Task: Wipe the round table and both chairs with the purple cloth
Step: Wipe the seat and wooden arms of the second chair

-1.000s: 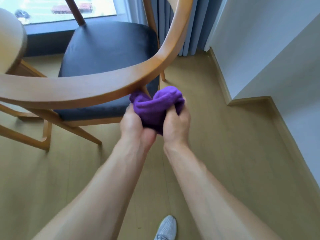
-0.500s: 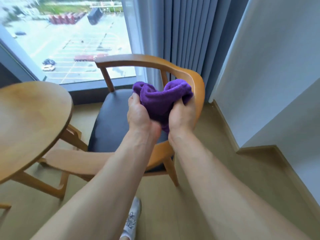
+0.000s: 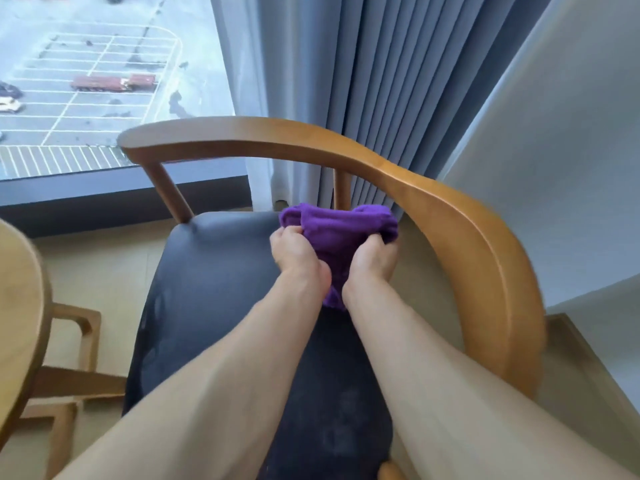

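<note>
A: Count the items shown.

B: One purple cloth (image 3: pixel 341 233), one chair (image 3: pixel 478 244) and, at the left edge, part of one round table (image 3: pixel 20 299). Two hands: left hand (image 3: pixel 294 252), right hand (image 3: pixel 372 261).

A: Condition of the cloth?

B: Bunched into a soft, fuzzy wad of deep violet, with rolled folds along its far edge and a short tail hanging between the wrists.

A: Its position?

B: Over the far right part of the chair's dark seat (image 3: pixel 214 289), just inside the curved wooden backrest. Contact with the seat cannot be judged.

A: How is it held?

B: Both hands grip it, fingers curled into the fabric from either side, the left on its left portion and the right on its right.

A: Surroundings?

B: One blue-grey curtain (image 3: pixel 363 81) and one window (image 3: pixel 104 74) overlooking a car park.
</note>
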`<move>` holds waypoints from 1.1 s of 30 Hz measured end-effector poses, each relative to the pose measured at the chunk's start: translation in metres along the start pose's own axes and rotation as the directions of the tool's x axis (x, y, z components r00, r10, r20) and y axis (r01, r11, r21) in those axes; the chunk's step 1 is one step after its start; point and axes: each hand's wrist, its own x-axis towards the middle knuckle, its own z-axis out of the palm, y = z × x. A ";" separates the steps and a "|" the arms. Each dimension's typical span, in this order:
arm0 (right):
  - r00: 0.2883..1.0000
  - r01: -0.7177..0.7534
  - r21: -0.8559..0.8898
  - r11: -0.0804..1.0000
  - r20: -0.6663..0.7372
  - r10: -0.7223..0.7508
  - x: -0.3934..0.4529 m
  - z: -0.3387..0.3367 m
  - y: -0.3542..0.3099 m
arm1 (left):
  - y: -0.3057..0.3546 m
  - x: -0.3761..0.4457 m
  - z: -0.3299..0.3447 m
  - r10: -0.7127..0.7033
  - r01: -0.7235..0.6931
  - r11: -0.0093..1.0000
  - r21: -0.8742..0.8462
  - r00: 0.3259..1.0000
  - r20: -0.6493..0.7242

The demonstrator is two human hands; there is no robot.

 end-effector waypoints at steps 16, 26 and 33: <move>0.962 0.264 -0.157 0.952 -0.029 -0.272 0.167 0.088 0.039 | -0.015 0.161 0.094 0.021 -0.261 0.909 0.324 0.806 0.592; 0.938 0.340 0.050 0.939 -0.097 -0.334 0.162 0.101 0.023 | 0.009 0.146 0.101 -0.053 -0.053 0.984 0.168 0.820 0.570; 0.973 0.084 -0.473 0.877 -0.150 -0.175 0.182 0.081 0.044 | -0.018 0.162 0.070 0.109 -0.473 0.678 0.562 0.822 0.559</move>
